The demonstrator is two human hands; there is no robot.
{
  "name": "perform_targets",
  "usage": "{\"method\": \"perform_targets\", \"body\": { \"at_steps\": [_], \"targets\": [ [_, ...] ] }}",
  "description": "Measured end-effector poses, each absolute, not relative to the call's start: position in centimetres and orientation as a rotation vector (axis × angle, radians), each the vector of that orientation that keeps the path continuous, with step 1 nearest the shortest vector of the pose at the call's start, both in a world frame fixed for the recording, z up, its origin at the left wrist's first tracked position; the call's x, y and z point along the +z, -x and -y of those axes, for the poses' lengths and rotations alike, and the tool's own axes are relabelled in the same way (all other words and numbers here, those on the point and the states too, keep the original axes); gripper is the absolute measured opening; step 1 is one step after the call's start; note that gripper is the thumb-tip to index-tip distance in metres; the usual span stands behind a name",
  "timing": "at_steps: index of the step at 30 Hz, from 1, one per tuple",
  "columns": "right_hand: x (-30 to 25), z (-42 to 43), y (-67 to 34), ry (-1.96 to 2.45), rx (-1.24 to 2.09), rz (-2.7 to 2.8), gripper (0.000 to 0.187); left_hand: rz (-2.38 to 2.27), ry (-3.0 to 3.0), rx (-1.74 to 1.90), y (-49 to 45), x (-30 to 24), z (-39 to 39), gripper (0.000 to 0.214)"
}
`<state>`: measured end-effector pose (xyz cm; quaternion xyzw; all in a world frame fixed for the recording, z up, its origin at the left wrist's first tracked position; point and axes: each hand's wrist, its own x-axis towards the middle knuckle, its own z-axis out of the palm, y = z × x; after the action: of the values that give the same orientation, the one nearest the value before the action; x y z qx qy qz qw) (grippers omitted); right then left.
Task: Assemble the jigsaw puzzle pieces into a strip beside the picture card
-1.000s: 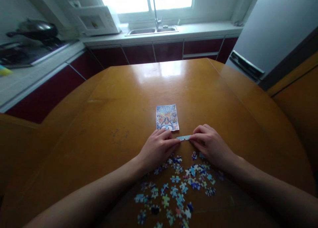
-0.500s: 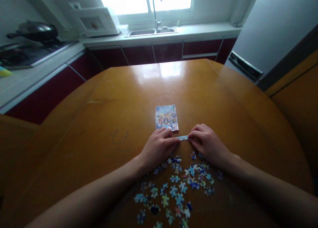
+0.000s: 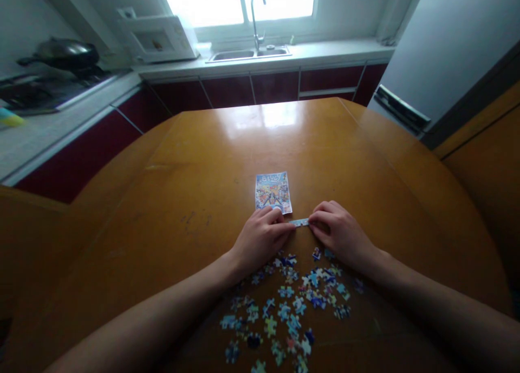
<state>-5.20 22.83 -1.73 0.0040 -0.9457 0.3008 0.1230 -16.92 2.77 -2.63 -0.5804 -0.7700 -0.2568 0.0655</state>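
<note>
A narrow light-blue strip of joined jigsaw puzzle pieces (image 3: 300, 222) lies level between my two hands. My left hand (image 3: 264, 235) has its fingers closed at the strip's left end. At the right end, the fingertips of my right hand (image 3: 333, 228) pinch the strip. Just beyond my left hand lies a small printed picture sheet (image 3: 273, 190), its lower edge partly behind the fingers. Many loose puzzle pieces (image 3: 284, 311) in blue, white, green and yellow are scattered nearer to me, some hidden beneath my hands and wrists.
Everything lies on a large brown wooden table (image 3: 227, 156). Beyond it stand a counter with a sink (image 3: 233, 55) and a microwave (image 3: 156, 40). A pan (image 3: 67, 53) is on the stove at left, and a refrigerator (image 3: 439, 53) stands at right.
Both hands stay at the ends of the strip, which has tilted slightly. The camera view has shifted a little; the loose pieces look unmoved.
</note>
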Motion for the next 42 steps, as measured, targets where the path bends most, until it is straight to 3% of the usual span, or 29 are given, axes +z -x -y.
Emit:
{"method": "perform_targets", "body": {
  "at_steps": [42],
  "targets": [
    [-1.6, -23.9, 5.3, 0.033, 0.994, 2.765, 0.01, 2.356, 1.836, -0.692, 16.2, -1.7, -3.4, 0.02]
  ]
}}
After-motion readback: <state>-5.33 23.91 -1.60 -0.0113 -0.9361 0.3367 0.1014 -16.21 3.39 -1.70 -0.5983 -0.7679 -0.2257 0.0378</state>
